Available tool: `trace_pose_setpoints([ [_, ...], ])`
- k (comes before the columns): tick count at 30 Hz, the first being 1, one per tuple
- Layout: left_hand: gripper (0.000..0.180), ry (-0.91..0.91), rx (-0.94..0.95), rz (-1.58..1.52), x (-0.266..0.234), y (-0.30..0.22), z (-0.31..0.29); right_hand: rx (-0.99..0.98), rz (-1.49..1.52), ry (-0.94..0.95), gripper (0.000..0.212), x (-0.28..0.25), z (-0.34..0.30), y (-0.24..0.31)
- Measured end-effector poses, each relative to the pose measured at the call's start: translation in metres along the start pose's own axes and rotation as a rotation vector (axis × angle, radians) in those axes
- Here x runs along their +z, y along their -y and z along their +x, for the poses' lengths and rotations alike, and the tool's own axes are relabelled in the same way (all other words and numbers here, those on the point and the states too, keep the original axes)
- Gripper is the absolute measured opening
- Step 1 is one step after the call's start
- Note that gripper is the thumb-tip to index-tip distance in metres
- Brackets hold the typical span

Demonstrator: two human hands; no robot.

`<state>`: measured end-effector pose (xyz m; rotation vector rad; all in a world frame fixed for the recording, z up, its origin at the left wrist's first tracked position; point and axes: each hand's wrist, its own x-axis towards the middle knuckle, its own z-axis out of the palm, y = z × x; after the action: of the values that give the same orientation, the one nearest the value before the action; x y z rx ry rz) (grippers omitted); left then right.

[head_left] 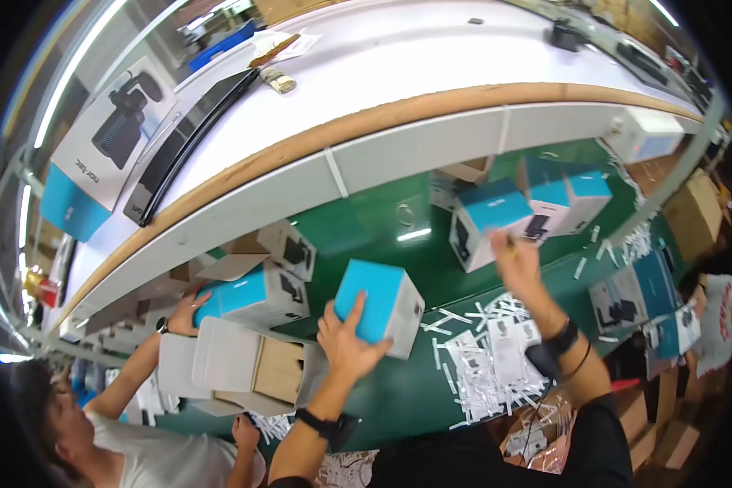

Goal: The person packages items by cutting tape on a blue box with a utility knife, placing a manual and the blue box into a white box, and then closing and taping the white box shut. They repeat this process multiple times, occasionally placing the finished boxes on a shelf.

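Note:
My left hand (346, 342) is on a blue and white carton (374, 297) at the middle of the green work surface. Its fingers spread over the blue face and the thumb presses near the lower edge, gripping the carton. Farther right, my right hand (518, 267) is raised with its fingers pinched together. Something small and yellowish seems to show at the fingertips, too blurred to name. Just behind that hand stands a blue-topped carton (494, 207) with a dark device pictured on its side. Two similar cartons (549, 183) stand beside it.
Paper strips and folded leaflets (496, 358) lie in front of my right arm. An open white carton (256, 362) stands to my left. A co-worker's hand (185, 313) touches another blue carton (240, 297). A white shelf (398, 73) with a wooden edge (431, 102) spans the far side.

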<state>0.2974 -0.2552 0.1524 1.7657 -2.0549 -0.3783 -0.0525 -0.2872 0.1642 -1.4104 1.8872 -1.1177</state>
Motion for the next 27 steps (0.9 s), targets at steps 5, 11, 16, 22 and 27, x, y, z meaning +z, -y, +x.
trace_pose_setpoints([
  [5,0.096,-0.213,-0.299,0.148,0.021,0.018,0.098,-0.556,-0.712,-0.172,0.050,0.049,0.171,-0.010],
  [11,0.087,-0.099,-0.601,0.376,0.018,0.044,0.155,-0.555,-0.629,-0.128,0.046,0.052,0.210,-0.035],
  [16,0.076,-0.415,-0.058,0.325,0.064,0.054,0.095,-0.610,-0.609,-0.067,0.042,0.075,0.213,-0.007],
  [22,0.082,-0.389,-0.013,-0.416,0.107,-0.060,0.059,-0.701,-0.461,-0.011,0.040,0.110,0.125,0.082],
  [27,0.072,-0.438,-0.034,-0.649,0.092,-0.056,0.007,-0.691,-0.181,-0.001,0.028,0.138,-0.057,0.132],
])
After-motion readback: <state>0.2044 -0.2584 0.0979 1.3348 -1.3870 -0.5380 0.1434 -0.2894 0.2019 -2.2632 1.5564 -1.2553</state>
